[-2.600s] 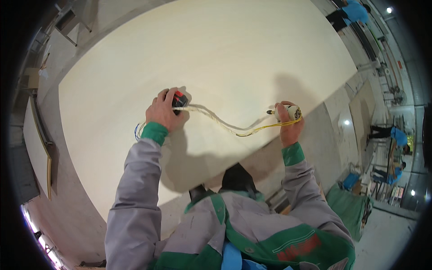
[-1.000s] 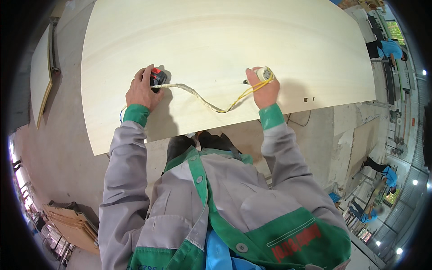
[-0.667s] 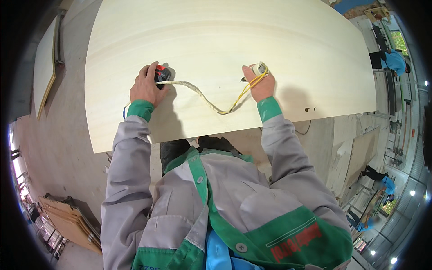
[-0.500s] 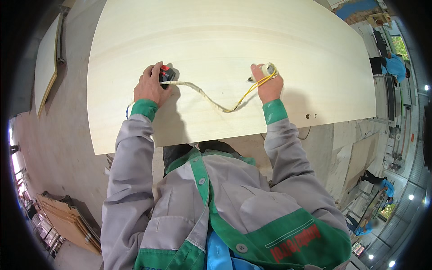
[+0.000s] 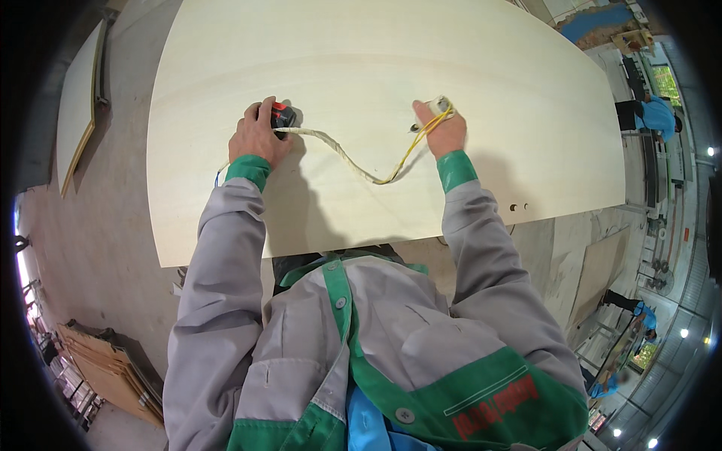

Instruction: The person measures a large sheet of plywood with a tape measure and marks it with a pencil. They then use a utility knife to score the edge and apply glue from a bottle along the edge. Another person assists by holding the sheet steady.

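Note:
A large pale wooden board lies flat before me. At its left part my left hand is wrapped over a black and red block that looks like a power-tool battery pack, resting on the board. My right hand is closed round a small whitish cylindrical device with a dark tip by the thumb; its exact kind cannot be made out. A tape-wrapped cable sags across the board between the hands, its yellow wires running to the device. A blue wire shows beside my left wrist.
Two dark holes pierce the board near its front right edge. Another panel leans at the far left, and stacked brown boards stand at the lower left. People in blue shirts are at the right, beyond reach.
Both hands have slid slightly farther from me across the board, the right one also a little leftward. Each keeps its hold, and the cable has shifted along with them.

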